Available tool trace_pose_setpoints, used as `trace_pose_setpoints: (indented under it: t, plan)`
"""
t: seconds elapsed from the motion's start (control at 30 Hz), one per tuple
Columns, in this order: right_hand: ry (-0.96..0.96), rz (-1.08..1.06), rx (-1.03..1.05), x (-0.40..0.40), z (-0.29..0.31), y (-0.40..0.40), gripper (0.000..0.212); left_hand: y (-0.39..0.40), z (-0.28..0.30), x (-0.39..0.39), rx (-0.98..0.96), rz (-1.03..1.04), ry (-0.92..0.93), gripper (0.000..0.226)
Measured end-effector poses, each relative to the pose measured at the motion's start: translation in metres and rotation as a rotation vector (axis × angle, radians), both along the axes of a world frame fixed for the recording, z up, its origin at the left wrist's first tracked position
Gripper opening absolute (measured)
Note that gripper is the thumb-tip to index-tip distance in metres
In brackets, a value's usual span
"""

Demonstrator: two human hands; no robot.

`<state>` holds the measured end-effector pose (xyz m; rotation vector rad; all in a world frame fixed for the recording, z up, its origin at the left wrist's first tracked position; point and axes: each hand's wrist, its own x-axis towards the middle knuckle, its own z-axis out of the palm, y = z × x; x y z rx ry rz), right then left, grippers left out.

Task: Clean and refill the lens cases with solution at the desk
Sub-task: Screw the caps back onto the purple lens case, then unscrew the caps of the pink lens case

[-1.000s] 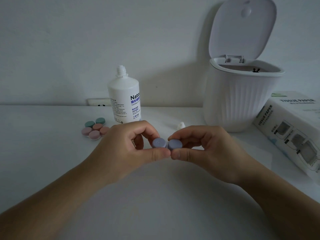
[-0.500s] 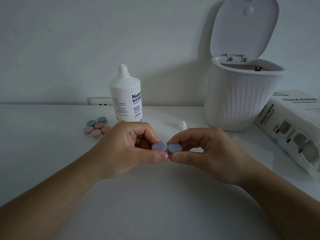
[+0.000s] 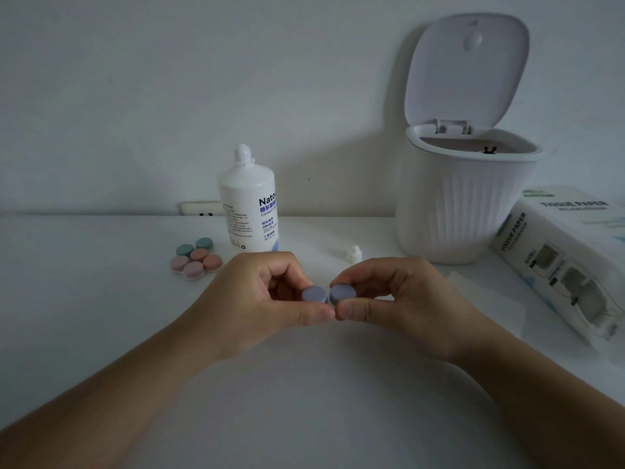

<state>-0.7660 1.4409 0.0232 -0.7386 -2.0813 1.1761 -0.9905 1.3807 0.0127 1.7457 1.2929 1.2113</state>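
A purple lens case [image 3: 328, 294] with two round caps is held over the white desk [image 3: 84, 299], in the middle of the view. My left hand [image 3: 260, 299] pinches its left cap and my right hand [image 3: 395, 299] pinches its right cap, thumbs touching below. The white solution bottle [image 3: 248, 204] stands uncapped behind my left hand. Its small white cap [image 3: 354, 254] lies on the desk to the right of it. Three more lens cases, green [image 3: 194, 246], orange [image 3: 205, 258] and pink [image 3: 186, 266], lie clustered to the left of the bottle.
A white ribbed bin [image 3: 463, 204] with its lid raised stands at the back right. A tissue paper pack [image 3: 568, 265] lies at the right edge, with a loose tissue sheet [image 3: 500, 299] beside my right hand. A wall socket [image 3: 201, 208] sits behind the bottle.
Both hands with the purple case have sunk slightly toward the desk, and the fingers have shifted a little around the caps. Everything else on the desk stayed put.
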Motion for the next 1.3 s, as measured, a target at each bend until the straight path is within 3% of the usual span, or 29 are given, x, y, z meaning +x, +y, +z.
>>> trace_pose_setpoints:
  t: [0.27, 0.57, 0.67, 0.97, 1.3]
  plan:
    - [-0.08, -0.053, 0.172, -0.004, -0.006, 0.004, 0.019, 0.003, 0.0, 0.002, 0.132, 0.015, 0.28, 0.018]
    - [-0.245, -0.15, 0.525, -0.005, -0.013, 0.004, 0.03, -0.008, 0.002, -0.008, 0.134, 0.126, 0.412, 0.015]
    - [-0.296, -0.167, 0.582, -0.003, -0.014, 0.007, 0.025, -0.023, 0.004, -0.026, 0.138, 0.21, 0.432, 0.02]
    - [-0.405, -0.235, 0.562, 0.003, -0.016, 0.004, 0.014, -0.073, -0.01, -0.105, -0.024, 0.624, 0.472, 0.019]
    - [-0.419, -0.251, 0.573, 0.005, -0.024, 0.002, 0.014, -0.085, -0.022, -0.135, -0.099, 0.809, 0.489, 0.02]
